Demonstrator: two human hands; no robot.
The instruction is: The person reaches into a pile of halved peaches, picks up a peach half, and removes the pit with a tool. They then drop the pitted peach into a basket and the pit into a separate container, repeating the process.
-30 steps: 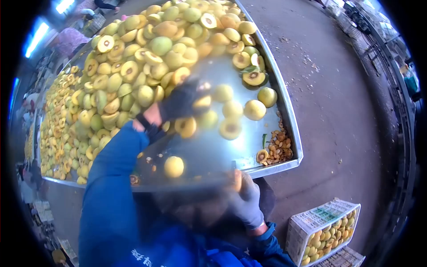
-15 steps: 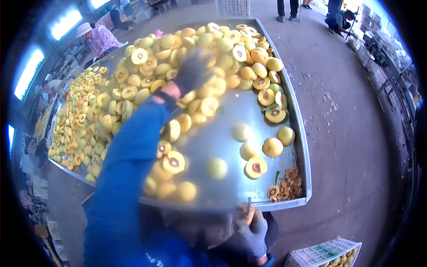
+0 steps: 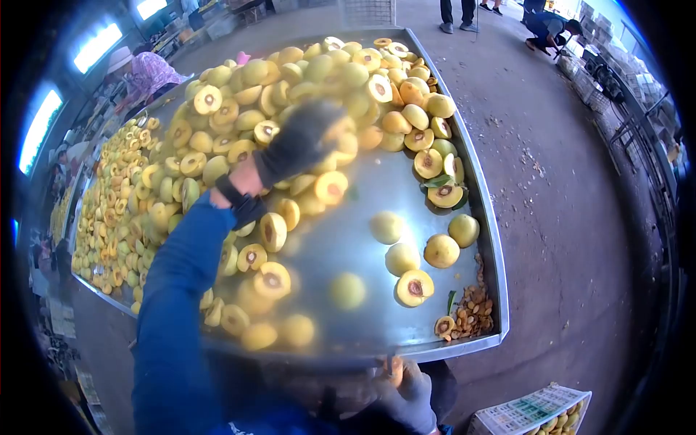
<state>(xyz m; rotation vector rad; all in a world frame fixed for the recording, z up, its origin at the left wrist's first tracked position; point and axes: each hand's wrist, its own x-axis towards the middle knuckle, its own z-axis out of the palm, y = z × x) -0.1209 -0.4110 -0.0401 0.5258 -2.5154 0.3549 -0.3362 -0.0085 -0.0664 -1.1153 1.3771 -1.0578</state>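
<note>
My left hand, in a dark glove, is over the heap of yellow peaches on the metal table. Motion smears its fingers, and a peach half shows right at their tips; whether they grip it cannot be made out. Down at the table's near edge, my right hand wears a grey glove and is closed round a small metal tool, whose narrow end sticks up. Many peaches are cut in half, with the brown pit or hollow showing, like the one at front right.
Loose pits lie in the table's near right corner, inside the raised rim. A white crate with peaches stands on the floor at lower right. A person in a patterned top is beyond the table; another crouches at far right.
My left hand has drawn back a little over the heap towards me. My right hand stays low at the table edge with the tool. The whole view has shifted slightly.
</note>
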